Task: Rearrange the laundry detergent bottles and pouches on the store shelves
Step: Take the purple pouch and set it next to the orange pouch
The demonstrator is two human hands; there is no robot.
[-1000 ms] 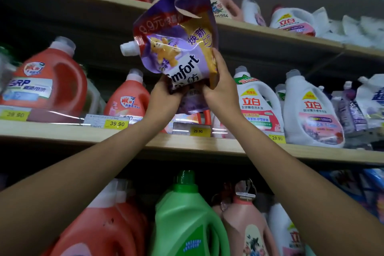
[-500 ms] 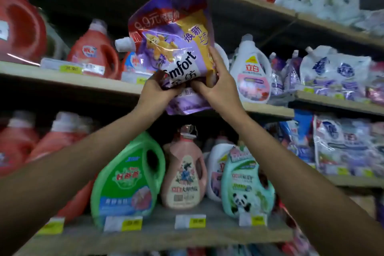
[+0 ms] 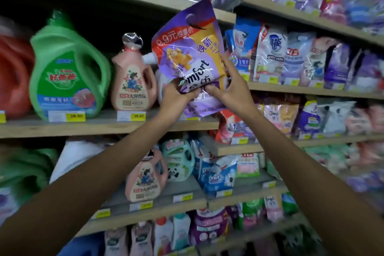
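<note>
From the left, my left hand [image 3: 178, 97] pinches the purple pouch [image 3: 193, 56] low on its belly, and my right hand [image 3: 230, 91] clamps its lower right side. The pouch hangs in the air before the shelf edge [image 3: 108, 124], beside the pink bottle [image 3: 133, 81]. It looks soft, slick and sloshy, probably half-slack; I'd hold the bottom seam.

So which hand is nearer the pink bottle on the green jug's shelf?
Left. The left hand grips the purple pouch just right of the pink bottle; the right hand is farther right.
</note>
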